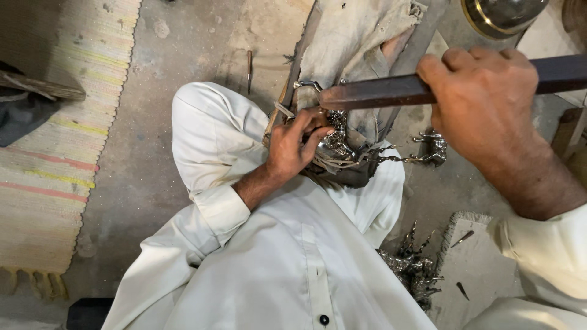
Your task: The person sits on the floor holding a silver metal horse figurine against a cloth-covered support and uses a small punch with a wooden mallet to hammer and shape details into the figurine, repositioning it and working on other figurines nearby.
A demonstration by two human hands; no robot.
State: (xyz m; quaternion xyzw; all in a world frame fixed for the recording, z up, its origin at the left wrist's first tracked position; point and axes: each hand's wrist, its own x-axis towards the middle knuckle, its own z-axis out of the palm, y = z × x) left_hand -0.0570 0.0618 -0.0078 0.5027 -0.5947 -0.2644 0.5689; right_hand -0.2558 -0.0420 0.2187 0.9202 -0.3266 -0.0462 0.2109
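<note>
Right hand (483, 104) grips a flat file (391, 90); left hand (295, 146) clamps a silvery casting (337, 142) beside more castings (413, 266).

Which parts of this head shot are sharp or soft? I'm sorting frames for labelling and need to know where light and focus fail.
Head view: the left hand and the shiny metal piece it presses are fairly sharp, with small glints. The right hand, close to the lens, looks large and slightly soft around the flat file. The striped mat curves with wide-angle distortion. Light is soft and even, shadows faint.
</note>
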